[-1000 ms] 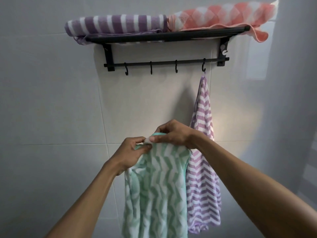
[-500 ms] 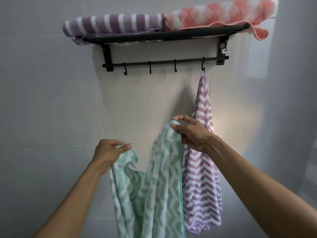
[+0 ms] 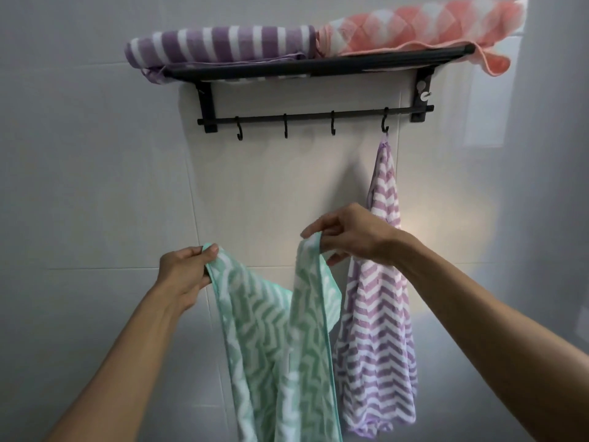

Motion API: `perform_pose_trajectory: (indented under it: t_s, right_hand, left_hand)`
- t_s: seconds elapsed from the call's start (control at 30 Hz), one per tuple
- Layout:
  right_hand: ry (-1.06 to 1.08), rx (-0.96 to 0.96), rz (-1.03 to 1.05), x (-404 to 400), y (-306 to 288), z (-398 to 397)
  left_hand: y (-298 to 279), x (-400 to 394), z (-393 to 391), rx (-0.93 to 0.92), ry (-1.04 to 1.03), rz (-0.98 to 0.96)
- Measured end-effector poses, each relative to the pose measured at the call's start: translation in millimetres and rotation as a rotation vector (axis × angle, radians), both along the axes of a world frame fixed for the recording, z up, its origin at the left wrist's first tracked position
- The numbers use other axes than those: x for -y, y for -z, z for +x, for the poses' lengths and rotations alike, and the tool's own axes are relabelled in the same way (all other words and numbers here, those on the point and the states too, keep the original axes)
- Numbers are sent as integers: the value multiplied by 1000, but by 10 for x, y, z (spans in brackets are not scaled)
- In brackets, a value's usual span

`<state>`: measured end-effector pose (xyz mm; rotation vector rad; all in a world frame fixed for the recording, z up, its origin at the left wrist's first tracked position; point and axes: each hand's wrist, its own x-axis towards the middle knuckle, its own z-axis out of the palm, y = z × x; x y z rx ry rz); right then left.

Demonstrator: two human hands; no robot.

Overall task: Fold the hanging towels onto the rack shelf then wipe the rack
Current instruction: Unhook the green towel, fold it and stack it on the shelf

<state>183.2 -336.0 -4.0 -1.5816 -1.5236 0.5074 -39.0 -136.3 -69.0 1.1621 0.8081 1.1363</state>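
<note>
Below the black rack (image 3: 306, 67), the left hand (image 3: 183, 275) and right hand (image 3: 350, 232) each pinch a top corner of the green zigzag towel (image 3: 277, 339), held apart. A purple zigzag towel (image 3: 379, 307) hangs from the rack's rightmost hook (image 3: 385, 121); a striped purple towel (image 3: 220, 44) and a pink checked towel (image 3: 411, 25) lie folded on its shelf.
</note>
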Motion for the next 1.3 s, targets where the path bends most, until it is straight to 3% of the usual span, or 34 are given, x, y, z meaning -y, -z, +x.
perform_pose_trajectory:
  t_s: [0.07,0.13,0.27,0.4,0.77,1.0,1.1,1.3]
  right_hand:
    - [20,363,76,-55,-102,-134]
    - [0,473,103,-133,-156,-269]
    - [4,165,66,-321,-116,-491]
    - [106,241,147,-542,16,-569]
    - [257,82,184,-698,111,-559]
    - [87,-65,20,-481,89,-455]
    - [-57,-148,-208,-306,367,-365]
    - [-85,-2,-635,26,926,-208]
  left_hand:
    - [-53,52,46,31,18,16]
    - [-108,135,97,58,31,30]
    - [-211,337,179,84,124,64]
    - [-272,544,230,75,239,106]
    - [-204,692,170,116,401,137]
    - [-247,659,119,21,275,306]
    - [-331,515,35,23,118,282]
    - [-436,1,-282,-31,-178,277]
